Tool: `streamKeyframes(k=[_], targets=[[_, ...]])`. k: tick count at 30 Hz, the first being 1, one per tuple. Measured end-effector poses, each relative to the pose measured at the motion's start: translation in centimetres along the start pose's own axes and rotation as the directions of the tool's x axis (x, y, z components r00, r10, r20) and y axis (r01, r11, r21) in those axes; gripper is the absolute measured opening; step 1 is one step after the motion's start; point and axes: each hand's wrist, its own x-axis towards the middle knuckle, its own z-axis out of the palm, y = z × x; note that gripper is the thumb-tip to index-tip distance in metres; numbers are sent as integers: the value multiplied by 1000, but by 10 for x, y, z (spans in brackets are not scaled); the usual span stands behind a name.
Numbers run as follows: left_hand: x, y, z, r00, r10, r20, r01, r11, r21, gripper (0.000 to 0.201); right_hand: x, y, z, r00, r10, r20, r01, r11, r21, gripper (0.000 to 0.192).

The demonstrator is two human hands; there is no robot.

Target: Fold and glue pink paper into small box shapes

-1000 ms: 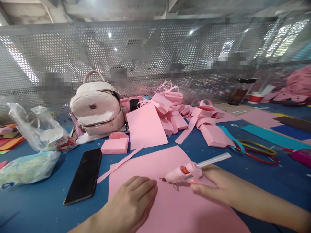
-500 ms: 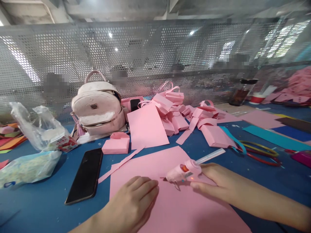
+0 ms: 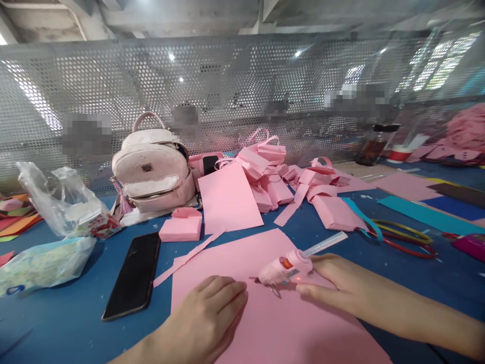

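Observation:
In my right hand (image 3: 329, 283) is a pink hot glue gun (image 3: 280, 270), its nozzle pointing left and a clear glue stick (image 3: 326, 243) poking out of the back. Beneath both hands lies a large pink paper sheet (image 3: 288, 318). My left hand (image 3: 214, 311) rests palm down on it, just left of the nozzle, fingers curled and pressed together; whatever may be under them is hidden. A narrow pink paper strip (image 3: 185, 260) crosses the sheet's upper left edge. Behind it are a small folded pink paper box (image 3: 182, 226) and a smaller pink sheet (image 3: 231, 199).
A black phone (image 3: 132, 275) lies left of the sheet, near plastic bags (image 3: 45, 263). At the back stand a pale backpack (image 3: 151, 167) and a pile of pink paper bags (image 3: 265, 172). Hair hoops (image 3: 409, 240), coloured strips (image 3: 428, 212) and a dark jar (image 3: 377, 144) are on the right.

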Motion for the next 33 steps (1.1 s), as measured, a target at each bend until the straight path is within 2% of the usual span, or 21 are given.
streamKeyframes(k=[5, 9, 19, 25, 29, 33], targets=[[0, 0, 0, 1000, -1, 11, 1, 1000, -5, 35, -2, -3, -3, 999, 17, 28, -18, 1000, 16, 39], [-1, -1, 1, 1000, -2, 5, 2, 1000, -6, 36, -2, -1, -1, 1000, 9, -22, -8, 999, 44, 40], [-2, -1, 2, 1000, 5, -8, -5, 1000, -14, 37, -3, 5, 2, 996, 27, -83, -31, 998, -50, 44], [-1, -1, 2, 1000, -3, -11, 3, 1000, -17, 36, -4, 1, -1, 999, 27, 35, -27, 1000, -6, 41], [-1, -1, 2, 1000, 1, -24, -1, 1000, -16, 36, -7, -1, -2, 999, 45, -2, -45, 999, 19, 40], [-1, -1, 2, 1000, -6, -29, 5, 1000, -19, 37, -7, -1, -2, 1000, 28, 9, -28, 998, 52, 37]])
